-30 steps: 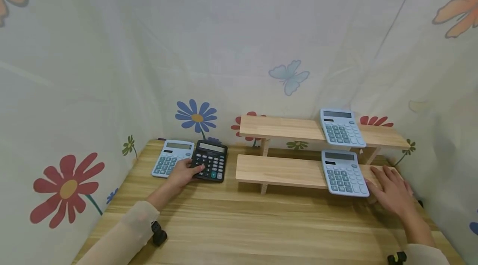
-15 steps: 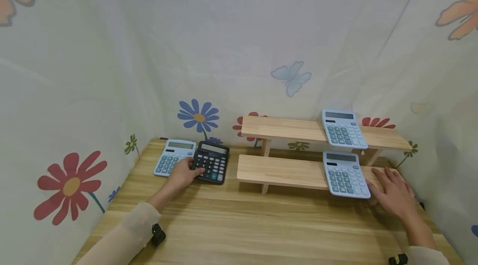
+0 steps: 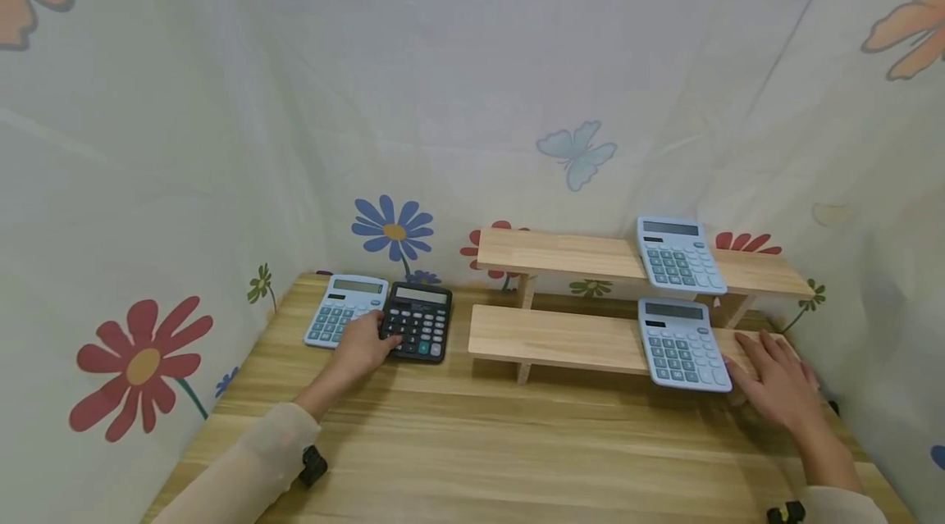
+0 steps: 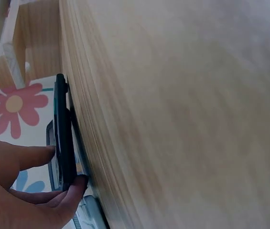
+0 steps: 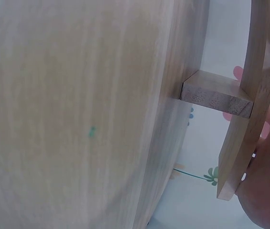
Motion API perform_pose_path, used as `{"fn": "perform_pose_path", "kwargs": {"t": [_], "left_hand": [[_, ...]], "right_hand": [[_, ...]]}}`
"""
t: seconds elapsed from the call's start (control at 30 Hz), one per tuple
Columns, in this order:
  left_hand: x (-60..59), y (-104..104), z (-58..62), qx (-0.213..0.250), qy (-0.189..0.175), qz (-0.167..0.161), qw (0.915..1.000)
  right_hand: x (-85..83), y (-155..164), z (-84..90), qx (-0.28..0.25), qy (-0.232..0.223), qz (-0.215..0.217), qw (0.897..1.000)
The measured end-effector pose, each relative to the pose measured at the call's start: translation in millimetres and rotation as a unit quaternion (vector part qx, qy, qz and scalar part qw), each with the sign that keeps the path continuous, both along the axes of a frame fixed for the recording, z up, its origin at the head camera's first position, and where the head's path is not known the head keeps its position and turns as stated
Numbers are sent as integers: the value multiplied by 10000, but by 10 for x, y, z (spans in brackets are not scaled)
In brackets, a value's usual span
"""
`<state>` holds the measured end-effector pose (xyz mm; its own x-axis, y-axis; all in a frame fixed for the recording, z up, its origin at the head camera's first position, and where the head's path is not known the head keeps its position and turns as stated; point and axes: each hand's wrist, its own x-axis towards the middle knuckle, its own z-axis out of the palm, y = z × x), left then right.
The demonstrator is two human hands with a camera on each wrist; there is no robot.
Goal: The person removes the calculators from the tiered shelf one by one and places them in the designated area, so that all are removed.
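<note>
On the pale, grained wooden table, the left hand pinches the near left corner of a flat black calculator, thumb on top and fingers under its edge; a light blue calculator lies just left. The right hand rests spread flat on the lower plank shelf, beside another light blue calculator.

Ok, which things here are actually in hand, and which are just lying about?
In hand:
- black calculator, gripped by the left hand
- lower shelf, under the right hand

Lying about:
- blue calculator on the table
- lower-shelf calculator
- top-shelf calculator
</note>
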<state>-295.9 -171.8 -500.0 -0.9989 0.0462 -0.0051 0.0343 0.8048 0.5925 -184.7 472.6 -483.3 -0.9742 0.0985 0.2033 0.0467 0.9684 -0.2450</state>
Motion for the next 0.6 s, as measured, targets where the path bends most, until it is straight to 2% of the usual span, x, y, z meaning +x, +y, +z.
{"fn": "perform_pose_path", "kwargs": {"t": [0.3, 0.6], "left_hand": [[-48, 81, -10, -340, 312, -255, 9986], [-67, 137, -1, -543, 153, -239, 9981]], "right_hand": [[-1, 16, 3, 3, 57, 19, 10000], [-11, 17, -7, 40, -32, -34, 10000]]}}
